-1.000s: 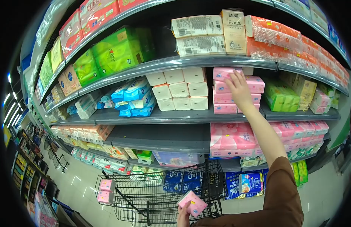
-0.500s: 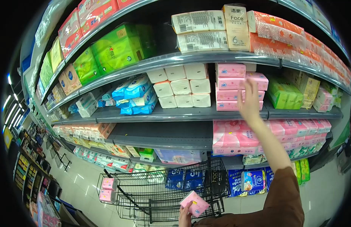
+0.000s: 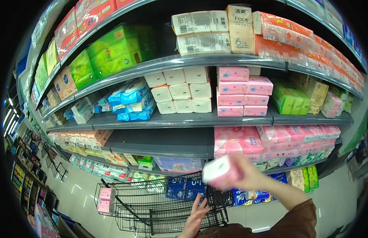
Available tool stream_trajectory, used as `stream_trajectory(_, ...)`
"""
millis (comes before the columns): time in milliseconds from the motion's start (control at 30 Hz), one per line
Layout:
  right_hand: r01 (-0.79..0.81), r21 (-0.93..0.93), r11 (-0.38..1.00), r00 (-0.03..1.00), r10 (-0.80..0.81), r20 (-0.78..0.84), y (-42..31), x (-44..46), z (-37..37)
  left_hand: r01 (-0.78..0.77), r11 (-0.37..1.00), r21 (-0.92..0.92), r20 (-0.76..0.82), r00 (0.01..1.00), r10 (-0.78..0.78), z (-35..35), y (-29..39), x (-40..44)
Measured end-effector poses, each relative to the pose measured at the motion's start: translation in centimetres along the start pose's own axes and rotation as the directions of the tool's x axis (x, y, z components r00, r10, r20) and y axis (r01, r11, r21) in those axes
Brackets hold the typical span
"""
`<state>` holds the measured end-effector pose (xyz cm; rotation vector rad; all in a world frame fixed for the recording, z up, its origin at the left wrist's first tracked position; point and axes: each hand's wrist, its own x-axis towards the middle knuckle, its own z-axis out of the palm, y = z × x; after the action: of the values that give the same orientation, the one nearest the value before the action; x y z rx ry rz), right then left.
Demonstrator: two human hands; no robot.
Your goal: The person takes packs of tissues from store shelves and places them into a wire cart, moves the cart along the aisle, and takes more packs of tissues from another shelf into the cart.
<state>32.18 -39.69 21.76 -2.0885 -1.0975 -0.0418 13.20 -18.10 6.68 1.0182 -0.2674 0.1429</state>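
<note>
My right hand [image 3: 244,173] is wrapped round a pink and white tissue pack [image 3: 220,173], slightly blurred, held in front of the lower shelves at the right end of the cart. Below and to its left, my left hand [image 3: 196,216] is raised with its fingers apart and nothing in it, over the wire shopping cart [image 3: 151,222]. Two small pink packs [image 3: 105,200] sit one above the other at the cart's left end. On the middle shelf stands a stack of pink tissue packs [image 3: 244,91], with no hand touching it.
White tissue packs [image 3: 178,91] and blue packs [image 3: 132,99] stand left of the pink stack, a green pack [image 3: 291,98] right of it. Large pink bundles [image 3: 237,139] lie on the shelf below. Another cart [image 3: 57,164] stands far left in the aisle.
My right hand has come down from the pink stack to above the cart and now holds a pack. My left hand, which held a pink pack, is now empty and spread.
</note>
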Motion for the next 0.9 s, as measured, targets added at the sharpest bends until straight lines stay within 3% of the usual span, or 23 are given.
stream_trajectory(33,0.020,0.145,0.989,0.968,0.018,-0.250,2.7,0.2,-0.5,0.030,0.999,0.011,0.007,1.000,-0.030,-0.4,-0.5,0.0)
stream_trajectory(100,0.061,-0.201,0.978,0.800,-0.168,-0.576,4.3,2.0,-5.4,0.102,0.994,-0.036,-0.021,0.995,-0.102,-0.8,-1.3,-0.5)
stream_trajectory(133,0.120,-0.290,0.949,0.694,-0.289,-0.659,5.1,3.1,-7.6,0.140,0.986,-0.094,-0.048,0.988,-0.145,-0.9,-1.7,-0.9)
stream_trajectory(167,0.044,-0.539,0.841,0.607,-0.451,-0.654,5.4,4.0,-10.0,0.176,0.973,-0.151,-0.071,0.979,-0.189,-1.0,-2.1,-1.2)
stream_trajectory(233,-0.094,-0.722,0.686,0.572,-0.556,-0.603,7.0,5.4,-13.6,0.196,0.966,-0.168,-0.101,0.971,-0.215,-0.8,-2.1,-2.0)
stream_trajectory(333,-0.354,-0.792,0.498,0.578,-0.549,-0.604,8.6,8.1,-15.8,0.201,0.965,-0.169,-0.152,0.962,-0.227,-1.4,-2.3,-3.0)
stream_trajectory(433,-0.393,-0.821,0.415,0.600,-0.560,-0.570,10.7,10.8,-16.1,0.201,0.969,-0.144,-0.203,0.952,-0.228,-2.0,-2.2,-3.6)
stream_trajectory(533,-0.401,-0.805,0.437,0.497,-0.635,-0.592,11.1,12.9,-15.9,0.202,0.973,-0.108,-0.241,0.944,-0.223,-2.8,-2.2,-3.8)
stream_trajectory(733,-0.381,-0.805,0.454,0.569,-0.572,-0.591,14.5,14.6,-16.1,0.169,0.980,-0.109,-0.295,0.936,-0.194,-3.6,-2.7,-5.0)
stream_trajectory(900,-0.452,-0.750,0.483,0.680,-0.357,-0.640,14.9,13.1,-13.5,0.186,0.977,-0.107,-0.332,0.919,-0.212,-3.9,-3.4,-6.0)
